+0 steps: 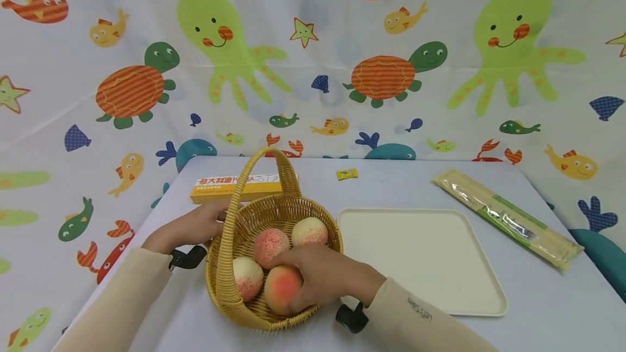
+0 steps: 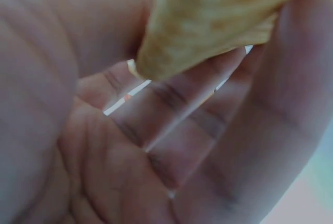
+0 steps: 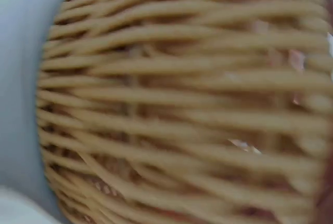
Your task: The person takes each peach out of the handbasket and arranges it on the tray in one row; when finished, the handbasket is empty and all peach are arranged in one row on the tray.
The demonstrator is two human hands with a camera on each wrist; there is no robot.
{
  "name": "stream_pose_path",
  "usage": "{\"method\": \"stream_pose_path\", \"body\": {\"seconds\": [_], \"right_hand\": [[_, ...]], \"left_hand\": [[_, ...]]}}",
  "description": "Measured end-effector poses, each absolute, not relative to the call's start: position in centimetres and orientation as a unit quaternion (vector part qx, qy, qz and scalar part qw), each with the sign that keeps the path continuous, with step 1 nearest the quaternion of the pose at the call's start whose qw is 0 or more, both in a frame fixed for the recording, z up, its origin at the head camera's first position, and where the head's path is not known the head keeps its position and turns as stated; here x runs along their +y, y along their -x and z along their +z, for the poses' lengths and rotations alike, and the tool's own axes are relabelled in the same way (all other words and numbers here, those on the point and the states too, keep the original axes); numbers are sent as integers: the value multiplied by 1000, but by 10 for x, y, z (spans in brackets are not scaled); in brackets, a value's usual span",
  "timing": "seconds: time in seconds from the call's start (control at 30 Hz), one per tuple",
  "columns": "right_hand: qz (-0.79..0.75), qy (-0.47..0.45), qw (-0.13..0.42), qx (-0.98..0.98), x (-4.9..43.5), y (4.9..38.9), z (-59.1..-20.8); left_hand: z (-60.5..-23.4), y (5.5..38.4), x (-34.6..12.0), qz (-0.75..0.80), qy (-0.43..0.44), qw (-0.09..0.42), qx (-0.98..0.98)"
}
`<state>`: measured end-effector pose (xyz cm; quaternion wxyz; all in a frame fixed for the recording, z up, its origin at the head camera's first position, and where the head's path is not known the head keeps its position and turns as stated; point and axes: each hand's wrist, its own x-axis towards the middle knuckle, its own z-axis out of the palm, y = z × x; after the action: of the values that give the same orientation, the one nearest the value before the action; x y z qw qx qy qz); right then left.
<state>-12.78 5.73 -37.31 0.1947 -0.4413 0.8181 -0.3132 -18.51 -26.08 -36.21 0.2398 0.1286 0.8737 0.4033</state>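
A yellow wicker basket with a tall arched handle stands on the table, with several peaches inside. My right hand reaches over its right rim and grips the front peach between thumb and fingers. Beside that one lie a pale peach, a redder peach and a peach at the back. At the basket's left side, my left hand holds its edge by the handle; the left wrist view shows thumb and fingers around the wicker. Basket weave fills most of the right wrist view.
Right of the basket lies a cream tray. A long noodle packet rests slantwise at the far right. Behind the basket are a yellow and white box and a small yellow wrapped packet. A sea-animal curtain hangs behind the table.
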Motion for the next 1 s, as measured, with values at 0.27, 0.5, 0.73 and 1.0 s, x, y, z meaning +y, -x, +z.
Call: {"method": "stream_pose_path", "body": {"seconds": [0.27,0.5,0.73,1.0], "right_hand": [[-343,402,141,837,85,134,-349],[-402,358,102,837,126,140,-333],[-404,305,68,859,162,146,-330],[-417,263,81,866,184,153,-347]], "left_hand": [[-362,184,-260,400,-133,232,877],[-362,182,-261,392,-140,233,879],[-360,185,-262,392,-136,242,877],[-361,186,-264,388,-145,234,880]]}}
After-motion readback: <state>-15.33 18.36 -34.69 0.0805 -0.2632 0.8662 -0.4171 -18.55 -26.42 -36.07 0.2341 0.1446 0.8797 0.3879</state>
